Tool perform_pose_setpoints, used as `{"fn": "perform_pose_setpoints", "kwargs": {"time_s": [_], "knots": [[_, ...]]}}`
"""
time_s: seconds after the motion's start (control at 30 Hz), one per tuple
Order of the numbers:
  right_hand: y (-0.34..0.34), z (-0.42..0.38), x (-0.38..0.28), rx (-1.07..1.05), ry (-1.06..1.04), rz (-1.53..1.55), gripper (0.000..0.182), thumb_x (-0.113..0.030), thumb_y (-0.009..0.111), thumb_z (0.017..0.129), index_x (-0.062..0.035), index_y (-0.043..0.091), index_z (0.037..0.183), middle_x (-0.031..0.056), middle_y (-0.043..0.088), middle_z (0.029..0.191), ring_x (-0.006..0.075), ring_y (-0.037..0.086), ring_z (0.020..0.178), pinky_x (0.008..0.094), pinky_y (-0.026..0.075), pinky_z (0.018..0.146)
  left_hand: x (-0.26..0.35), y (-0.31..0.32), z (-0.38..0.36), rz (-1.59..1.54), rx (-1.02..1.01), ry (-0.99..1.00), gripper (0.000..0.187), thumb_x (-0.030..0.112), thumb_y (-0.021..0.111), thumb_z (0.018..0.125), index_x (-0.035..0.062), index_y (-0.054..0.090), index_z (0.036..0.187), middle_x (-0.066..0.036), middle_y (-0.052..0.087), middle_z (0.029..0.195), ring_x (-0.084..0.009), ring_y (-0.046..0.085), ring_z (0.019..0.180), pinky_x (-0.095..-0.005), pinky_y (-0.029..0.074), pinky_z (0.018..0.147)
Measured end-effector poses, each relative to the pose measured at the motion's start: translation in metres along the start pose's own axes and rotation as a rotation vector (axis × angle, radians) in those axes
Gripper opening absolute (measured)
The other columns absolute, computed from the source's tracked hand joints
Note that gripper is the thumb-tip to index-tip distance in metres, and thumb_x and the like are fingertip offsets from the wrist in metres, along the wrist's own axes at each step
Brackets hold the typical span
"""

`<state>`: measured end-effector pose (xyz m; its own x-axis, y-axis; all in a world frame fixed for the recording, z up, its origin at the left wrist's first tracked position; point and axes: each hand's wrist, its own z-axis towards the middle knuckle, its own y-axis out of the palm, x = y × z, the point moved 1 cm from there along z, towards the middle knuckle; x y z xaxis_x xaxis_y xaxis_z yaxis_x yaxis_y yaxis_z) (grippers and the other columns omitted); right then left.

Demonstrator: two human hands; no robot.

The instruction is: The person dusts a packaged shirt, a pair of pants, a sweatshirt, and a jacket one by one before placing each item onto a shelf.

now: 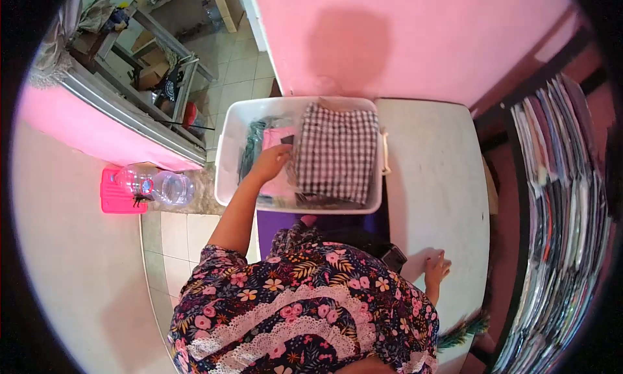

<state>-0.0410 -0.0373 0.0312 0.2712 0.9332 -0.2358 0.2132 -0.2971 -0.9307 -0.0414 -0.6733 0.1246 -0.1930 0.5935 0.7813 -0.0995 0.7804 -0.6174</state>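
Inside a white plastic tub (224, 179), my left hand (271, 163) is closed, its fingers at the left edge of a plastic-wrapped black-and-white checked cloth (337, 154). The exact grip is partly hidden. That packet covers the tub's right half. Left of it, under and around my hand, lie a pink folded cloth (276, 135) and a dark green one (250, 147), also in clear plastic. My right hand (437, 269) is away from the tub, over the white tabletop (441, 179), with its fingers apart and nothing in them.
A tall stack of plastic-wrapped garments (564, 199) fills a dark rack on the right. Clear bottles (172, 188) and a pink plastic container (120, 192) are at left. A pink wall (422, 43) stands behind the tub. Peacock-like feathers (464, 328) lie near my right arm.
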Motion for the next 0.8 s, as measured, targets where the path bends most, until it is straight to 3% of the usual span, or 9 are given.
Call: {"fn": "perform_pose_setpoints", "kwargs": {"time_s": [0.07,0.17,0.27,0.33,0.4,0.5,0.73,0.8], "knots": [[-0.001,-0.018,-0.062,-0.128,0.276,0.071,0.082,-0.056,0.055,0.08,-0.0352,0.009,0.145,0.0209,-0.006,0.15,0.0473,-0.005,0.135,0.0679,0.012,0.1,-0.065,-0.02,0.016,-0.011,0.196,-0.192,0.033,0.021,0.055,0.085,0.0062,0.059,0.114,-0.017,0.061,0.111,-0.0328,0.059,0.101,-0.0396,0.044,0.09],[0.018,-0.018,-0.115,-0.093,0.383,-0.057,0.086,-0.065,0.047,0.081,-0.0336,-0.001,0.145,0.022,-0.01,0.149,0.0477,-0.007,0.135,0.0687,0.011,0.1,-0.152,-0.034,0.036,0.153,0.189,-0.318,0.036,0.023,0.059,0.081,0.0053,0.06,0.113,-0.019,0.061,0.11,-0.0338,0.058,0.101,-0.0396,0.045,0.089],[0.023,-0.015,-0.135,-0.014,0.487,-0.186,0.09,-0.066,0.046,0.08,-0.0335,-0.008,0.144,0.0215,-0.012,0.149,0.047,-0.008,0.135,0.069,0.01,0.099,-0.186,-0.039,0.052,0.227,0.272,-0.354,0.038,0.024,0.063,0.078,0.004,0.06,0.11,-0.019,0.061,0.107,-0.0345,0.057,0.102,-0.0401,0.044,0.09],[0.022,-0.016,-0.128,-0.017,0.479,-0.18,0.091,-0.067,0.047,0.08,-0.0332,-0.009,0.144,0.0213,-0.012,0.149,0.047,-0.008,0.135,0.068,0.011,0.1,-0.198,-0.041,0.07,0.276,0.207,-0.378,0.043,0.02,0.064,0.075,-0.0008,0.056,0.111,-0.021,0.058,0.111,-0.0362,0.054,0.106,-0.0412,0.043,0.091],[0.018,-0.018,-0.131,-0.041,0.46,-0.149,0.092,-0.067,0.047,0.08,-0.0333,-0.009,0.144,0.0215,-0.012,0.149,0.0465,-0.007,0.135,0.0666,0.01,0.102,-0.219,-0.033,0.088,0.458,0.406,-0.212,0.045,0.013,0.059,0.075,-0.0054,0.049,0.114,-0.023,0.054,0.114,-0.039,0.05,0.108,-0.0423,0.044,0.09],[0.013,-0.016,-0.127,-0.064,0.484,-0.143,0.09,-0.064,0.047,0.081,-0.0341,-0.011,0.143,0.0206,-0.014,0.149,0.0454,-0.008,0.136,0.0654,0.009,0.103,-0.236,-0.023,0.116,0.406,0.431,-0.309,0.038,0.007,0.053,0.077,-0.0069,0.047,0.111,-0.025,0.052,0.115,-0.0388,0.051,0.105,-0.0431,0.046,0.086],[0.01,-0.014,-0.125,-0.126,0.532,-0.124,0.093,-0.063,0.049,0.08,-0.0342,-0.013,0.143,0.0196,-0.016,0.149,0.0456,-0.011,0.135,0.0655,0.006,0.103,-0.239,-0.008,0.132,0.653,0.319,-0.519,0.013,0.008,0.051,0.078,0.0026,0.055,0.09,-0.019,0.057,0.102,-0.0315,0.056,0.098,-0.0389,0.048,0.078],[0.011,-0.013,-0.124,-0.126,0.52,-0.122,0.093,-0.063,0.049,0.08,-0.034,-0.013,0.143,0.0195,-0.016,0.149,0.0455,-0.011,0.135,0.0654,0.006,0.103,-0.241,-0.012,0.134,0.671,0.077,-0.546,0.012,0.012,0.053,0.077,0.0066,0.061,0.085,-0.017,0.06,0.098,-0.0309,0.058,0.094,-0.0399,0.049,0.074]]}}
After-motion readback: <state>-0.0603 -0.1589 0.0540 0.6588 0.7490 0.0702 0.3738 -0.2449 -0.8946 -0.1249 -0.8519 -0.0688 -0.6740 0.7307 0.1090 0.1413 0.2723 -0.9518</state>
